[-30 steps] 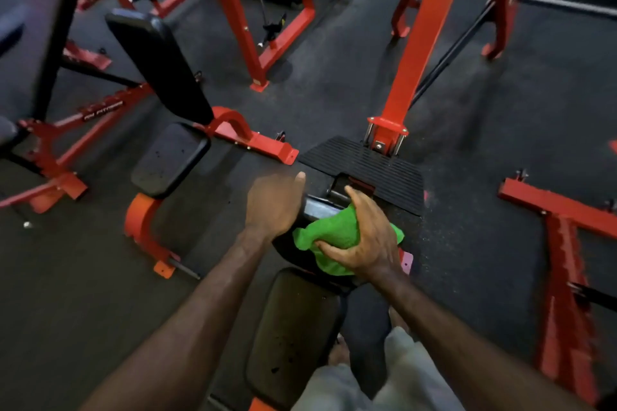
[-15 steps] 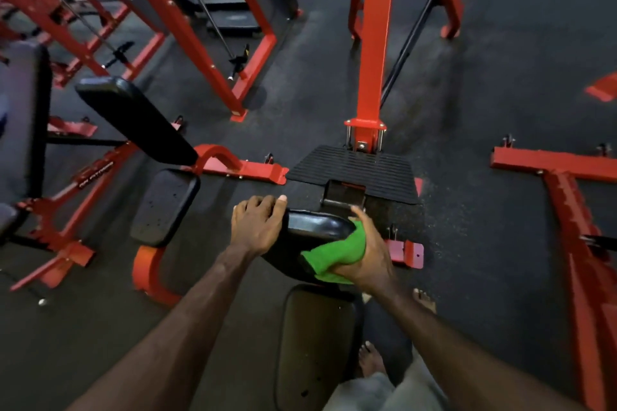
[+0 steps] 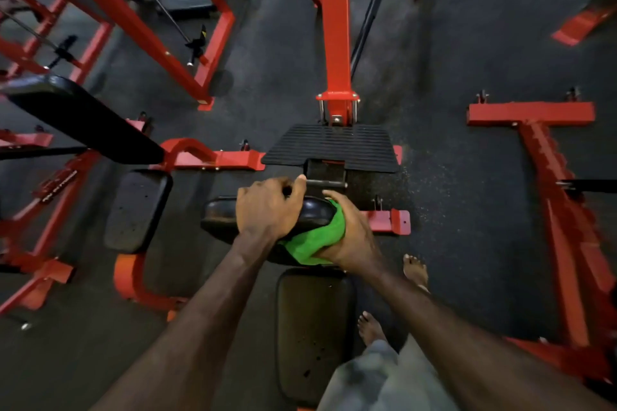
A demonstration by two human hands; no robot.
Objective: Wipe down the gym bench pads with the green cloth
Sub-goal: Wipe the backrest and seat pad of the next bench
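Cloth [image 3: 314,240], green, bunched against right end of upper pad [image 3: 220,220]; right hand [image 3: 350,237] curls fingers round it, pressing it on, likely to rub that edge. Left hand [image 3: 267,207] on top of same pad, fingers bent over far rim, probably steadying it. Seat pad [image 3: 310,334] just below, untouched.

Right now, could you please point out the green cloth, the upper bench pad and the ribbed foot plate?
green cloth [image 3: 314,243]: head view, bunched middle below the right hand.
upper bench pad [image 3: 218,217]: head view, bare left end.
ribbed foot plate [image 3: 334,143]: head view, centre of the grooves.
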